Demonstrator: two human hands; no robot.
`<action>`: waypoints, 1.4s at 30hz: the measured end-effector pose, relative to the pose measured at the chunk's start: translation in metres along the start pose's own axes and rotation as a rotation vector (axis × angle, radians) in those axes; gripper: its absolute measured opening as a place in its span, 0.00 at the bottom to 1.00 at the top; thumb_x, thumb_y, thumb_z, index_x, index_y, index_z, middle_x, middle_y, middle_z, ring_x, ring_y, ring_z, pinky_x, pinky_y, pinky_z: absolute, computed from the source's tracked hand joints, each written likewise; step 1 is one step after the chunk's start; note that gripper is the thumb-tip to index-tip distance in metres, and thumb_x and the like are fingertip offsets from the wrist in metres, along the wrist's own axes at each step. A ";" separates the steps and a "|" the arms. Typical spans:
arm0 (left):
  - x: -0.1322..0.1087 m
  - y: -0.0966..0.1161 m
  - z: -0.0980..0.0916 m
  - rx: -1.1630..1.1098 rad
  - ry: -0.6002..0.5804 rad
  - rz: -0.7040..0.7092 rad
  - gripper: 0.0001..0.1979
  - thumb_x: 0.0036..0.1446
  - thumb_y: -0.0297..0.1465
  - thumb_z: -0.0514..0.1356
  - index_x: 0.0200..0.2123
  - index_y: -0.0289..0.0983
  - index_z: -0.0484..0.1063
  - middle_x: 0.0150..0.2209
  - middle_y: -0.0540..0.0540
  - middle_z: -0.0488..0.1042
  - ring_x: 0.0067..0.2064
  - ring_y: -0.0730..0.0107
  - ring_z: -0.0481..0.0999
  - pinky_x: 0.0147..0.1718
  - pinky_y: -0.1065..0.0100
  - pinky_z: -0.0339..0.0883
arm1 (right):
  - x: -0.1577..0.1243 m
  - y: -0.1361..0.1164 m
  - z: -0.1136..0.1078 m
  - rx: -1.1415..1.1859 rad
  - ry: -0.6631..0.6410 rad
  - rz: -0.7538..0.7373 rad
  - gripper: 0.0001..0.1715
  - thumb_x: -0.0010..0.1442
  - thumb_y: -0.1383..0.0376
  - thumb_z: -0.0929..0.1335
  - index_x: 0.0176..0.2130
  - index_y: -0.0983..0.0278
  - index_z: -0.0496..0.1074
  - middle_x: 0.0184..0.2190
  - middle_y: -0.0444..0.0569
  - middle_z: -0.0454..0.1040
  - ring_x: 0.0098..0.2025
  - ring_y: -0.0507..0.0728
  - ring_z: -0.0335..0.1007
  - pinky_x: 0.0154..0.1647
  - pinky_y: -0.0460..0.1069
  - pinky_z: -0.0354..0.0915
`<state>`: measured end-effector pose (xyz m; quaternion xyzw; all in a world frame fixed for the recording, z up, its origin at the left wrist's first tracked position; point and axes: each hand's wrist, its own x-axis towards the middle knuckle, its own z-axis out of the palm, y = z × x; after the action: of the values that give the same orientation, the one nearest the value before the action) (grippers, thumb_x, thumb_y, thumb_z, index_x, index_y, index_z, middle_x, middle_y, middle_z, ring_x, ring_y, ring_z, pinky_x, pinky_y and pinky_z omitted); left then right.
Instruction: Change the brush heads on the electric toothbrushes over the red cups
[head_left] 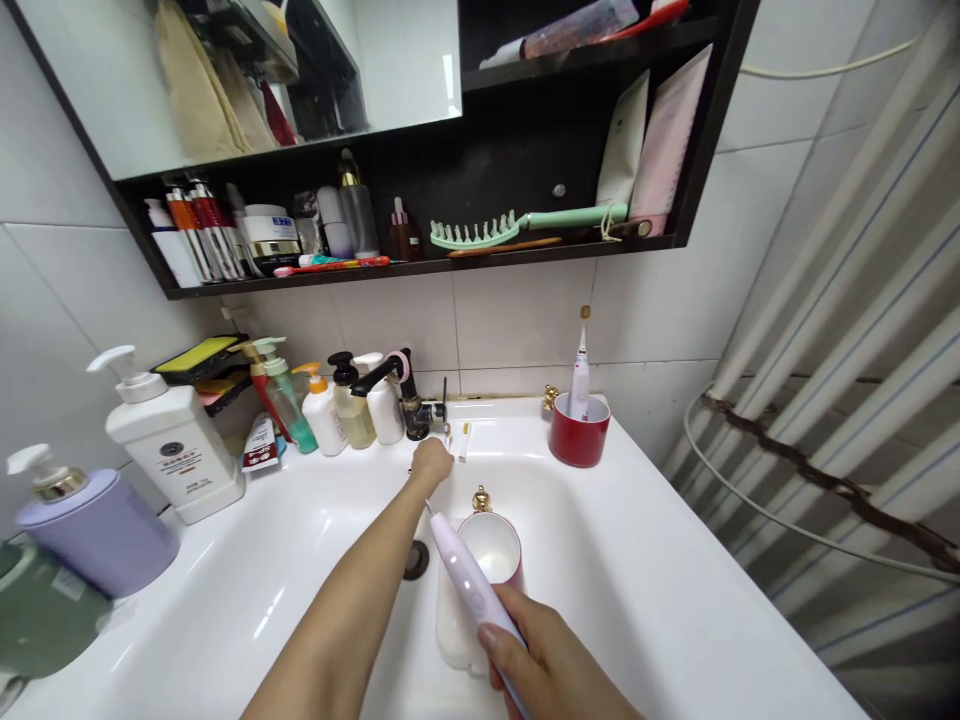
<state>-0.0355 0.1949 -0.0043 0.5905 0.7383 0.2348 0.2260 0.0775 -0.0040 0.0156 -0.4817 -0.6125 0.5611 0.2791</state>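
Here, right fingers (504,646) grip toothbrush handle (466,573).

Pale lilac and slim, the handle (470,582) slanted over the sink (285,570), bare metal tip up! Yellow-bristled and white, the brush head (464,445) lay on the sink's back ledge!

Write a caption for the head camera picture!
Right hand holds a headless electric toothbrush; left hand near the faucet.

Electric toothbrush handles (471,582): two. Red cups (579,442): two (one inside the basin (262,570), one at far right). Black faucet (409,400): one. Green hairbrush (574,216), far shelf (495,262): one.
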 end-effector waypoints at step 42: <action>-0.027 -0.023 0.033 0.261 -0.068 0.284 0.14 0.48 0.33 0.48 0.39 0.34 0.59 0.39 0.45 0.62 0.38 0.70 0.64 0.35 0.62 0.60 | -0.003 0.003 -0.004 0.216 0.092 -0.153 0.14 0.50 0.57 0.55 0.30 0.65 0.56 0.20 0.40 0.58 0.13 0.43 0.53 0.12 0.41 0.53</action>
<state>-0.0276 0.1667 -0.0432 0.7205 0.6637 0.1468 0.1370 0.0828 -0.0054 0.0143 -0.4262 -0.5701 0.5780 0.3991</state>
